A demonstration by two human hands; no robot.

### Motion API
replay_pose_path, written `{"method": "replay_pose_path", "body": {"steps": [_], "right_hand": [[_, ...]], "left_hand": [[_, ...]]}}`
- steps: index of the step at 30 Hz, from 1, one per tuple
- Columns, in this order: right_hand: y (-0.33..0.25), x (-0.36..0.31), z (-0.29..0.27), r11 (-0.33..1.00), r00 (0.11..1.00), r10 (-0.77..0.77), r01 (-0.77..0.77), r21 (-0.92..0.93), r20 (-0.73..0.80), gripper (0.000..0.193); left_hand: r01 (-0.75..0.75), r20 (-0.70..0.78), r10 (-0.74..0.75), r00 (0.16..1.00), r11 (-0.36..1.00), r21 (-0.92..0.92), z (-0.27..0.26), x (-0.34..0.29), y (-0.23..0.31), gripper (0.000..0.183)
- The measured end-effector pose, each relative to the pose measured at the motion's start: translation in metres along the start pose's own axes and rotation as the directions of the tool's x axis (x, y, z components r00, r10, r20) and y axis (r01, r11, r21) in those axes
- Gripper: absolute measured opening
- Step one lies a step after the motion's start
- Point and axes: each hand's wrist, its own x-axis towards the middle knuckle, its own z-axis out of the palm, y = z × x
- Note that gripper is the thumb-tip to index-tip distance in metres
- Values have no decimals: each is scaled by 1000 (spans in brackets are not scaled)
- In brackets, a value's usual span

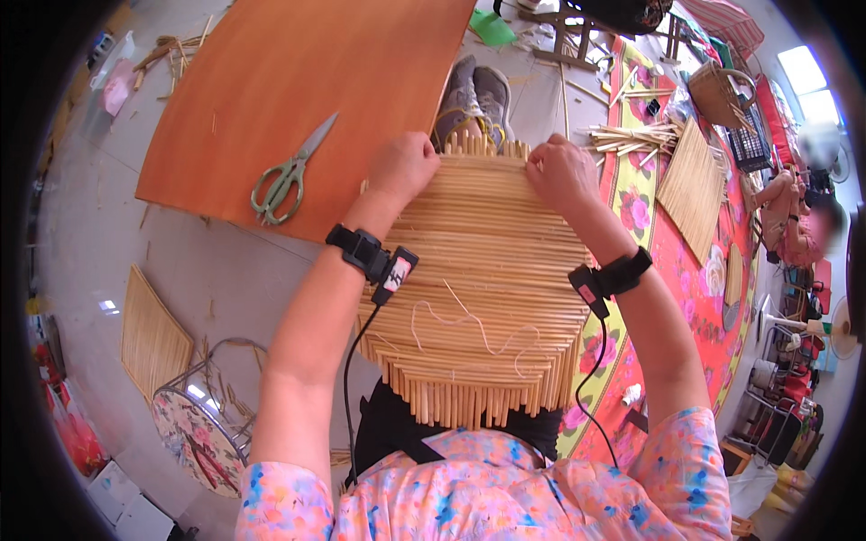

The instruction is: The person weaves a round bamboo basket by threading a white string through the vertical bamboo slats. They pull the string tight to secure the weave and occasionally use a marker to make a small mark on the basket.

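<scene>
A panel of straw stalks (487,234), golden and laid in tight parallel rows, rests across my lap. Stalk ends stick out in stepped fringes along its near and far edges. At the panel's far left corner, my left hand (403,169) is closed with its fingers pinched at the edge. My right hand (561,169) pinches the far right corner the same way. Whether the fingertips grip a single stalk or the whole edge is hidden. A loose pale thread (487,341) curls over the near half of the panel, by a thin straw-coloured sliver.
Green-handled scissors (284,187) lie on an orange-brown board (298,81) at the far left. Another straw panel (695,189) and loose stalks (636,137) lie on a flowered cloth (667,298) at right. A round flowered stool (194,433) stands at left. Another person (789,216) sits far right.
</scene>
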Motion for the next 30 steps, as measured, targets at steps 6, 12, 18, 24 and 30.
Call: {"method": "replay_pose_path", "body": {"steps": [6,12,18,24,30], "right_hand": [[-7,-30,-24,983,984,-98,119,137,-151,14],[-40,-142,-79,933,973,-159,204,297,-167,8],[-72,-286,-61,909,991,-129,135,394,-42,14],[-79,-334,-18,947,983,-86,132,292,-165,14],[-86,-329,-11,969,964,-55,115,219,-261,13]], "left_hand": [[-109,-91,104,990,993,-48,-39,-33,22,15],[-183,6,194,981,939,-291,-109,-143,55,6],[-225,145,273,951,933,-280,-104,-272,55,7],[-207,107,246,963,935,-289,-60,-323,37,11],[-238,15,247,969,945,-224,-50,-322,30,13]]}}
